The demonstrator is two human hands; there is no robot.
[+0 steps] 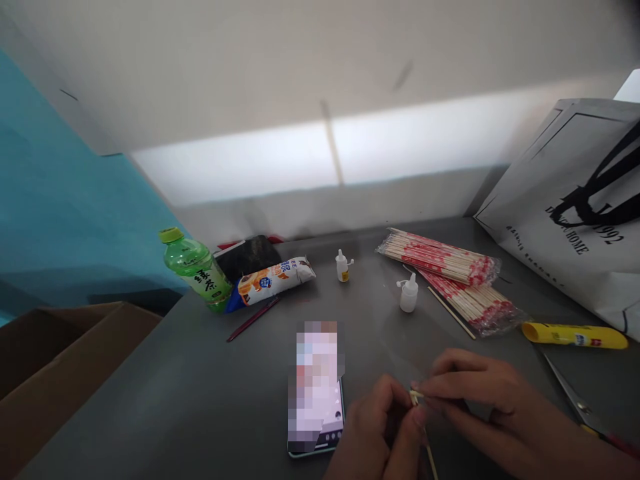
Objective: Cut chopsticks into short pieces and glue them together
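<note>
My left grip (390, 423) and right grip (480, 400) pinch a thin wooden stick (431, 461), counter (175, 400) stretching from phone (316, 400) to its left edge, white bag (537, 193) reading "HOME" and "1992".

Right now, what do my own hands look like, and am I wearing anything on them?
Your left hand and right hand both look bare. I see no gloves, rings, watch or sleeves on the parts in view, and no clear markings. The picture's edge cuts off your arms, so anything worn higher up can't be seen.
</note>
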